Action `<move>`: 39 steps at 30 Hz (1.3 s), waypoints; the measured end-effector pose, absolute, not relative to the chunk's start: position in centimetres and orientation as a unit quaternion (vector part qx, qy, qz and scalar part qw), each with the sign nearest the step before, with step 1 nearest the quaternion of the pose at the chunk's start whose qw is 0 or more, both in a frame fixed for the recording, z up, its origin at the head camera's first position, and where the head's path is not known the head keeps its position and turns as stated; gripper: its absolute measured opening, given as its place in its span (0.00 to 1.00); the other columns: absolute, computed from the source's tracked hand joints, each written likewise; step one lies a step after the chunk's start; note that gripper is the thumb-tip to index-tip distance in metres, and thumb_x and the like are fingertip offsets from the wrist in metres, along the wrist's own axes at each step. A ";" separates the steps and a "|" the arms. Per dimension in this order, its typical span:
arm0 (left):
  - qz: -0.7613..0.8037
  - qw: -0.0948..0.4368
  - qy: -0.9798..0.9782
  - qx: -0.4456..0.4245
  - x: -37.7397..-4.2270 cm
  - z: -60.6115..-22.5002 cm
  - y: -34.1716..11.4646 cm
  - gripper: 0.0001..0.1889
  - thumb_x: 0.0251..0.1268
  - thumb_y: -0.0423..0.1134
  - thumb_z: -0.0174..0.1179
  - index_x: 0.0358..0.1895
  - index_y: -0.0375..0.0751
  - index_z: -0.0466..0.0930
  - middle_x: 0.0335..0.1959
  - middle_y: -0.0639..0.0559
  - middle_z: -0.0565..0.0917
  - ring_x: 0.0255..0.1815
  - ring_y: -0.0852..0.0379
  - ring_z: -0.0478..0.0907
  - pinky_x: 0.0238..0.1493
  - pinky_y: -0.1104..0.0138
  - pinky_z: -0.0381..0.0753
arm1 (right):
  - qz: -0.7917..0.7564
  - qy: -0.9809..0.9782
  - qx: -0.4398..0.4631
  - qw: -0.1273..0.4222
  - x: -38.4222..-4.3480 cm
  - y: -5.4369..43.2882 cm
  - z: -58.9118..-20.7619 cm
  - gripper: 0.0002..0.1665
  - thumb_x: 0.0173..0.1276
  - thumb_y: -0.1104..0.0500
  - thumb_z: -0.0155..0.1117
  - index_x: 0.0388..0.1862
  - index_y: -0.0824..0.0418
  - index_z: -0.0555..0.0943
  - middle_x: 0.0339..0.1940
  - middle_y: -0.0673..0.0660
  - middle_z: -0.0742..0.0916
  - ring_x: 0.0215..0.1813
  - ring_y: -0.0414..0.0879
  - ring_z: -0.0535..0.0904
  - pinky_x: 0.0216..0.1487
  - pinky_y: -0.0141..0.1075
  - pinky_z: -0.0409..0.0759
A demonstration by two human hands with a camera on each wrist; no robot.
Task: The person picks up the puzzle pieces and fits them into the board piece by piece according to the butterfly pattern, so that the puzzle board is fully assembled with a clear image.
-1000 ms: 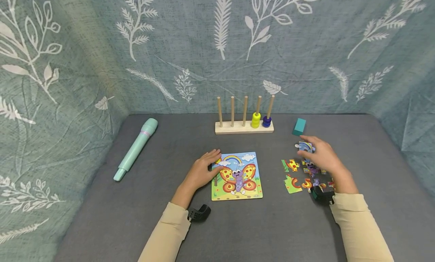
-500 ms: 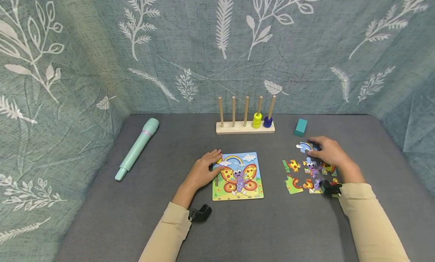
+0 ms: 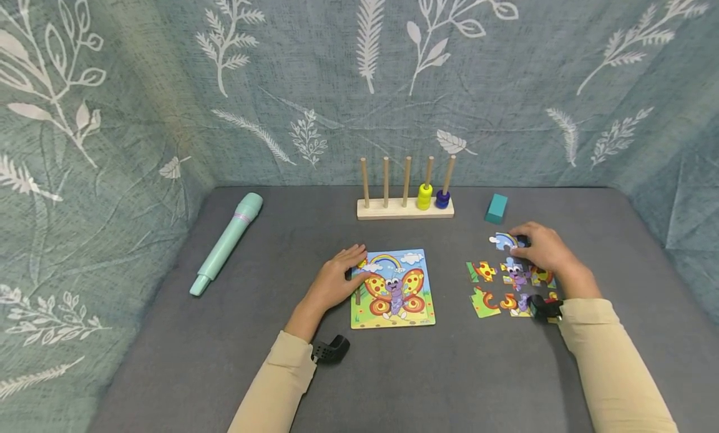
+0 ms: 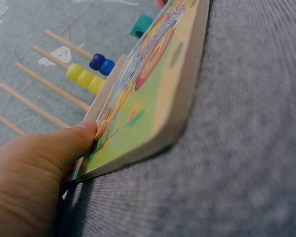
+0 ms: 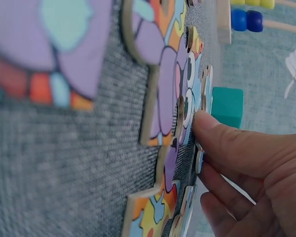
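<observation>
My left hand point(image 3: 332, 282) grips the left edge of a square butterfly picture puzzle board point(image 3: 393, 299). In the left wrist view its thumb point(image 4: 76, 140) lies on the picture, with the other fingers mostly hidden. At the right, my right hand point(image 3: 543, 251) holds its thumb and fingers around a small puzzle piece point(image 5: 200, 159) at the upper right of the loose pieces, largely hidden by the hand. A rainbow puzzle piece point(image 3: 502, 241) lies right at its fingertips. Below are a purple butterfly-face piece point(image 3: 515, 272), a yellow wing piece point(image 3: 482, 272) and a green corner piece point(image 3: 483, 303).
Behind the board stands a wooden peg rack point(image 3: 404, 212) with yellow beads point(image 3: 424, 198) and blue beads point(image 3: 442, 199). A teal block point(image 3: 497, 208) lies beyond the right hand. A mint-green microphone-shaped toy point(image 3: 227, 243) lies at the left. Patterned cloth point(image 3: 331, 58) hangs behind the grey table.
My right hand has shifted a little to the right from over the rainbow piece, uncovering more of the pieces below, then stayed nearly still. The left hand keeps its place on the board.
</observation>
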State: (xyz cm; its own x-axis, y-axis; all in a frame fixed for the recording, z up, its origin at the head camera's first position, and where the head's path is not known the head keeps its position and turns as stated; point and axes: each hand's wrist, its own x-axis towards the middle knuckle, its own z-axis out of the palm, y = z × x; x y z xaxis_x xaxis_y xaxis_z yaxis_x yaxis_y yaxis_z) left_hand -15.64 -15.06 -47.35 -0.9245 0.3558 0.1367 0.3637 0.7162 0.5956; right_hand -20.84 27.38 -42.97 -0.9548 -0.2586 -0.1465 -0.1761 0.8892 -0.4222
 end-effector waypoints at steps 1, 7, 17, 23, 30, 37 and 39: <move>-0.323 0.006 -0.926 -0.195 -15.7 -47.3 -15.1 0.29 0.62 0.47 0.62 0.64 0.38 0.72 0.67 0.45 0.70 0.70 0.46 0.64 0.74 0.55 0.61 | -0.204 0.967 -0.114 0.099 -20.9 27.4 -42.9 0.27 0.63 0.59 0.65 0.58 0.73 0.74 0.60 0.77 0.72 0.62 0.75 0.64 0.61 0.67 0.64; -0.318 0.003 -0.928 -0.196 -15.8 -47.3 -15.0 0.29 0.62 0.48 0.62 0.64 0.38 0.72 0.67 0.45 0.70 0.70 0.47 0.64 0.74 0.57 0.60 | -0.193 0.969 -0.119 0.099 -21.0 27.3 -42.7 0.27 0.62 0.59 0.65 0.57 0.73 0.75 0.59 0.77 0.73 0.61 0.75 0.64 0.61 0.67 0.64; -0.315 -0.003 -0.928 -0.200 -16.0 -47.4 -15.0 0.29 0.62 0.47 0.62 0.65 0.39 0.72 0.68 0.45 0.70 0.71 0.48 0.64 0.73 0.54 0.61 | -0.210 0.966 -0.122 0.090 -20.3 26.4 -42.4 0.27 0.64 0.59 0.64 0.58 0.72 0.74 0.57 0.75 0.76 0.60 0.72 0.68 0.60 0.64 0.68; -0.321 -0.008 -0.926 -0.198 -15.8 -47.2 -15.1 0.29 0.62 0.48 0.62 0.65 0.39 0.71 0.68 0.46 0.69 0.71 0.48 0.63 0.73 0.54 0.62 | -0.249 0.957 -0.126 0.080 -19.2 24.8 -41.4 0.27 0.65 0.58 0.64 0.60 0.70 0.74 0.57 0.73 0.76 0.58 0.68 0.72 0.57 0.62 0.72; -0.328 -0.011 -0.924 -0.197 -15.8 -47.0 -15.2 0.29 0.62 0.48 0.62 0.65 0.39 0.71 0.68 0.46 0.69 0.71 0.48 0.63 0.73 0.55 0.61 | -0.285 0.947 -0.138 0.058 -18.0 21.9 -40.9 0.26 0.66 0.58 0.63 0.61 0.67 0.74 0.59 0.69 0.76 0.59 0.66 0.72 0.58 0.62 0.70; -0.334 -0.008 -0.923 -0.193 -15.7 -47.0 -15.3 0.29 0.62 0.47 0.62 0.65 0.39 0.71 0.68 0.47 0.69 0.71 0.48 0.63 0.74 0.56 0.60 | -0.307 0.937 -0.162 0.035 -17.1 18.3 -40.7 0.26 0.64 0.59 0.65 0.60 0.65 0.75 0.58 0.66 0.78 0.59 0.64 0.73 0.57 0.60 0.74; -0.335 -0.009 -0.922 -0.192 -15.7 -47.0 -15.4 0.29 0.62 0.47 0.62 0.65 0.39 0.71 0.68 0.47 0.69 0.71 0.47 0.63 0.74 0.56 0.60 | -0.311 0.934 -0.172 0.027 -17.0 17.3 -40.7 0.26 0.64 0.59 0.66 0.60 0.65 0.76 0.58 0.66 0.78 0.59 0.63 0.74 0.57 0.59 0.74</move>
State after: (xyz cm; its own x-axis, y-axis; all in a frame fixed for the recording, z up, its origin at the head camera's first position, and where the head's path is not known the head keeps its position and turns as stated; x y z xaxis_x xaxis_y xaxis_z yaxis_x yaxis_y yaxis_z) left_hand -15.73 -15.39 -47.00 -0.9261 0.3602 0.1121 0.3480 0.7012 0.6223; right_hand -16.98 17.26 -40.69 -0.9392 -0.3388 0.0562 -0.3048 0.7467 -0.5913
